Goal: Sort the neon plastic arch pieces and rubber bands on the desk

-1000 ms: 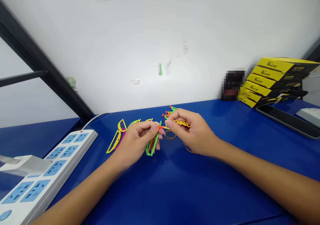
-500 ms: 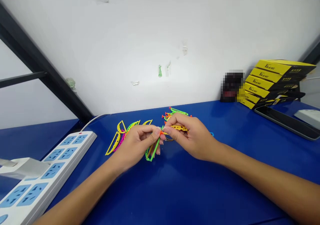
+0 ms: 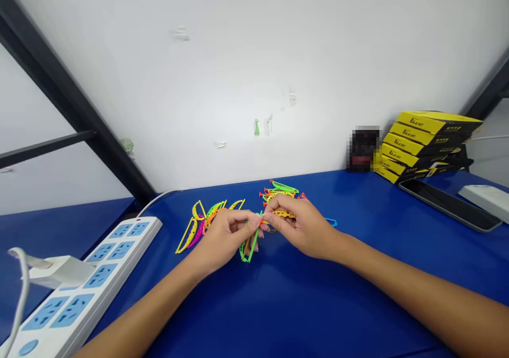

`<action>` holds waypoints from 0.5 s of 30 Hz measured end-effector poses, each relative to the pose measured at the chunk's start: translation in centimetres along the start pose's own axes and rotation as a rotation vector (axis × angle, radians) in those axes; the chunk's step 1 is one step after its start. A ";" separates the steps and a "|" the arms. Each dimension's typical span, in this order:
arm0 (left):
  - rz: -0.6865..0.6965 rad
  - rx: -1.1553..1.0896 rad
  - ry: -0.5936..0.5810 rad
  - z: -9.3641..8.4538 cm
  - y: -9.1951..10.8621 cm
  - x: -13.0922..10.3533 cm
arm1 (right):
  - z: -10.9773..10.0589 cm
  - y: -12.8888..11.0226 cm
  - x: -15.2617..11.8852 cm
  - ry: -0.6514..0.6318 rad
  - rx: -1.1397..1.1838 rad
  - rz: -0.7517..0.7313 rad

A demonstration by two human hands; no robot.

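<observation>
Near the middle of the blue table, my left hand (image 3: pixel 226 236) is closed on a green toy bow (image 3: pixel 255 245), whose lower end hangs below the fingers. My right hand (image 3: pixel 304 225) pinches a small orange piece (image 3: pixel 263 222) against the bow, fingertips almost touching the left ones. Yellow, magenta, green and orange toy bows (image 3: pixel 187 236) lie on the table beyond my left hand. Behind my right hand is a pile of green, yellow and orange bows and red-tipped pieces (image 3: pixel 284 187). A yellow bow (image 3: pixel 283 214) shows beside the right fingers, partly hidden.
A white power strip (image 3: pixel 115 262) with a plug (image 3: pixel 59 272) lies at the left. Stacked yellow and black boxes (image 3: pixel 421 135), a black phone (image 3: pixel 449 204) and a white object (image 3: pixel 485 199) are at the right. A blue bow (image 3: pixel 331 222) lies behind the right wrist.
The camera view has shifted, so the hands and table appear slightly lower and the left-hand items farther right. Both hands keep nearly the same hold.
</observation>
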State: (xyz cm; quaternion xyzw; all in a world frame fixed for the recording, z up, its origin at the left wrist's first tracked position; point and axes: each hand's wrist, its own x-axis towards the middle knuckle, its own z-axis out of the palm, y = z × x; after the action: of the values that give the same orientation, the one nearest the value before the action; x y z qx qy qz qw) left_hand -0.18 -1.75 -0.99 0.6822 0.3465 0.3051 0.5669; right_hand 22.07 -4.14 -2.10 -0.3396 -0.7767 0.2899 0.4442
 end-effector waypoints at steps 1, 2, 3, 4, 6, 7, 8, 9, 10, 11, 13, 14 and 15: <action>0.003 -0.001 0.000 0.0 -0.1 0.0 | 0.0 -0.1 0.0 0.002 -0.002 -0.002; 0.007 0.002 0.004 -0.1 -0.1 0.0 | -0.1 -0.2 0.1 0.004 -0.009 -0.005; 0.018 0.011 0.019 -0.1 -0.1 0.0 | -0.2 -0.3 0.2 0.004 -0.018 -0.007; 0.034 0.026 0.042 -0.1 -0.1 0.1 | -0.3 -0.4 0.3 0.004 -0.030 -0.006; 0.068 0.052 0.093 -0.1 -0.2 0.1 | -0.7 -0.4 0.6 0.015 -0.050 0.010; 0.079 0.056 0.105 0.0 -0.3 0.2 | -0.9 -0.3 0.7 0.031 -0.057 0.028; 0.084 0.057 0.111 0.1 -0.4 0.2 | -1.0 -0.1 0.9 0.056 -0.057 0.054; 0.084 0.053 0.113 0.3 -0.4 0.2 | -1.2 0.1 1.0 0.090 -0.053 0.090; 0.082 0.045 0.114 0.4 -0.5 0.2 | -1.4 0.4 1.2 0.118 -0.045 0.137; 0.082 0.036 0.122 0.6 -0.6 0.2 | -1.5 0.7 1.3 0.142 -0.018 0.182; 0.090 0.013 0.150 0.9 -0.6 0.1 | -1.8 1.0 1.5 0.160 0.039 0.257; 0.097 0.003 0.163 1.0 -0.5 0.0 | -1.9 1.1 1.6 0.166 0.040 0.254; 0.104 -0.003 0.176 1.1 -0.4 0.0 | -2.0 1.0 1.6 0.196 0.022 0.223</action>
State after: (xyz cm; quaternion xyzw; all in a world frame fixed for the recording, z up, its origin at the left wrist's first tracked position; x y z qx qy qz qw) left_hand 0.62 -2.35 -1.52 0.6690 0.3590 0.3934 0.5186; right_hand 23.51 -1.96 -1.22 -0.4456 -0.6838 0.3116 0.4865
